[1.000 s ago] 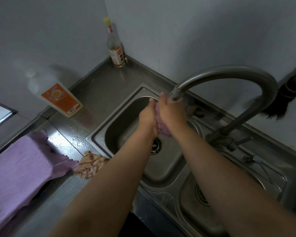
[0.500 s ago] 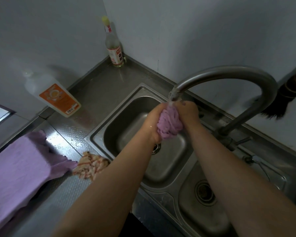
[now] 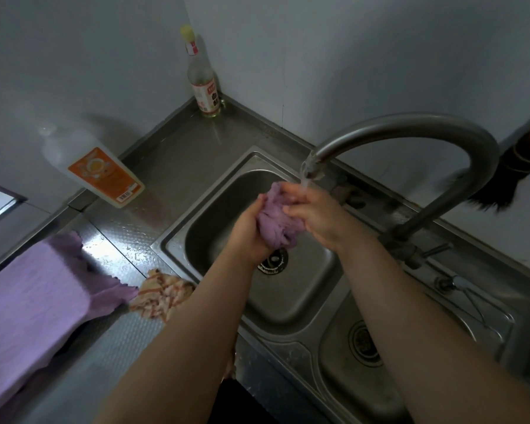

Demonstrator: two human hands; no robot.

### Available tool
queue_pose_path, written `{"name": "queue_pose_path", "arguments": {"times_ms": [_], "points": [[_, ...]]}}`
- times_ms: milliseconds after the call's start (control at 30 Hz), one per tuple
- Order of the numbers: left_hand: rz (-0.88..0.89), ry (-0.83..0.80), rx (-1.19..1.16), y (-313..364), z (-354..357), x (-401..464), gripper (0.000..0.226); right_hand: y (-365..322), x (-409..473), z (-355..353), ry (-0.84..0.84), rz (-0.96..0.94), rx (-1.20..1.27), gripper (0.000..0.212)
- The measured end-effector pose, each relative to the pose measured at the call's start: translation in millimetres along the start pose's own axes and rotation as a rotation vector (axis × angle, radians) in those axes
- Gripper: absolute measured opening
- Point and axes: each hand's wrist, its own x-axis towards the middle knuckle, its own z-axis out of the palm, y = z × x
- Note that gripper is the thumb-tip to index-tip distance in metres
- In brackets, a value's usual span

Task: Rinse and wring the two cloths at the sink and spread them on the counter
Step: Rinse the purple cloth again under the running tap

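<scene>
steel counter (image 3: 110,347) ran along grey walls into a corner, with a double sink (image 3: 178,240) set in it: two basins, each with one drain. one curved tap (image 3: 410,130) arched over the larger basin, water running from its spout. you had both hands over that basin. your left hand (image 3: 245,231) gripped the bunched purple cloth (image 3: 276,218) from the left, fingers curled round it; your right hand (image 3: 315,209) pinched it from the right, directly under the stream. cloths counted three: the one you held, a second purple cloth (image 3: 34,304) spread flat on the counter at far left, and a crumpled orange-checked rag (image 3: 162,293) just beside the sink rim, touching the spread cloth's edge. bottles counted two: one tall glass bottle (image 3: 202,78) upright in the corner, one plastic bottle (image 3: 95,166) with an orange label against the left wall. one dark brush (image 3: 502,182) hung at far right.
</scene>
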Motion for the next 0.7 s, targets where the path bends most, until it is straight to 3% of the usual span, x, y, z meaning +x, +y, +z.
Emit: {"name": "queue_pose_path", "arguments": {"times_ms": [67, 134, 334, 434, 501, 568, 701], "points": [[0.021, -0.038, -0.003, 3.4, 5.0, 2.7, 0.042, -5.3, -14.1, 7.8, -0.026, -0.080, -0.243, 0.050], [0.042, -0.088, -0.022, 5.2, 7.8, 6.8, 0.045, -9.8, -26.1, 10.4, 0.025, -0.119, -0.328, 0.046], [0.091, -0.011, 0.018, -1.7, 8.6, 19.0, 0.055, -0.1, -40.8, -2.0, 0.471, -0.225, -0.006, 0.023], [0.133, 0.027, 0.151, -8.8, 18.5, 16.5, 0.044, 6.1, -31.1, -2.9, 0.376, -0.242, -0.008, 0.032], [0.211, 0.005, 0.349, -16.9, 23.5, 17.3, 0.032, 9.6, -20.4, 7.1, 0.319, -0.262, -0.180, 0.026], [0.263, -0.016, 0.529, -23.0, 24.9, 14.3, 0.024, 9.8, -10.7, 14.8, 0.395, -0.282, -0.229, 0.015], [0.311, -0.031, 0.617, -20.9, 23.0, 6.7, 0.019, 2.7, -1.9, 16.6, 0.521, -0.157, -0.044, 0.025]]}}
